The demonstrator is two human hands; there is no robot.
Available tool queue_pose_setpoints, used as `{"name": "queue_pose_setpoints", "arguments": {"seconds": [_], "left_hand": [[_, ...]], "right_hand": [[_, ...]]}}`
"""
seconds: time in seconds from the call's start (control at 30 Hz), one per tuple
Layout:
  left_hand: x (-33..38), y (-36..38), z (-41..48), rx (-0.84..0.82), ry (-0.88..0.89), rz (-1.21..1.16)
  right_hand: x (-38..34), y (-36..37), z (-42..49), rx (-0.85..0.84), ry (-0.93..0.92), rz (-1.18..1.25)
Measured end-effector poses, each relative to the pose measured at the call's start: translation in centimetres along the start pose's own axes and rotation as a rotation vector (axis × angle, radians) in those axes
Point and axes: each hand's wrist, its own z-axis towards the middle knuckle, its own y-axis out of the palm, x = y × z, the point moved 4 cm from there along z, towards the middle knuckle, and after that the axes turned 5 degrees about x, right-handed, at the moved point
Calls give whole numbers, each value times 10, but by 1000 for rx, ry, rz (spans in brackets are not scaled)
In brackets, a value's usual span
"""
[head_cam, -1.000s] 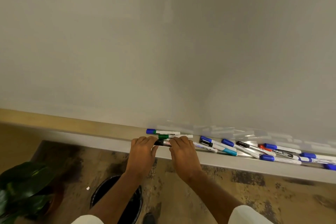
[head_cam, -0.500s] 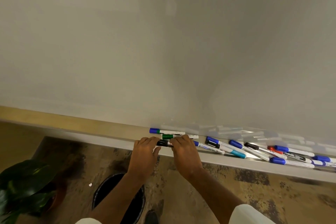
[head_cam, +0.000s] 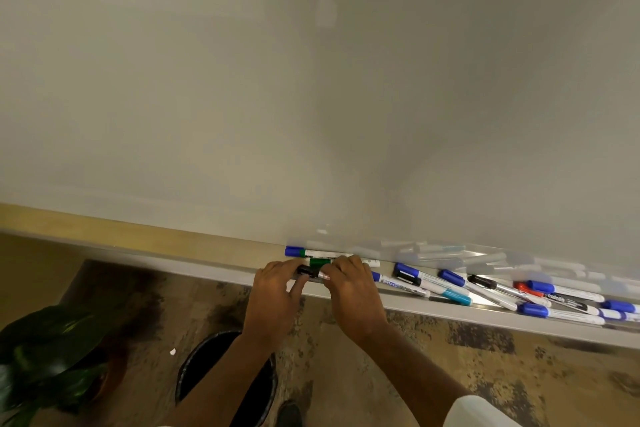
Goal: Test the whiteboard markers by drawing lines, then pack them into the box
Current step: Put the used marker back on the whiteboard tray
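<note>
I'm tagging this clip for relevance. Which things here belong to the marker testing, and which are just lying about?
For the job: black marker, gripped by left hand and right hand; loose markers on the ledge; whiteboard.
Lying about: plant, bin, paper scrap.

Glossy whiteboard point(head_cam: 311, 80), smooth metal tray point(head_cam: 450, 310), plastic markers point(head_cam: 554, 291), mottled floor point(head_cam: 450, 357).
</note>
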Motion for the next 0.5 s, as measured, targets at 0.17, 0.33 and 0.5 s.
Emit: {"name": "queue_pose_setpoints", "arguments": {"seconds": [0.17,0.33,0.5], "left_hand": [[23,-27,9,66,-321,-354],[58,-50,24,19,-519,-764],[98,-79,31,-139,-507,-963]], "right_hand": [[-10,-28,3,124,17,214],[-25,-71,9,154,101,530],[-39,-125,12,144,163,774]]}}
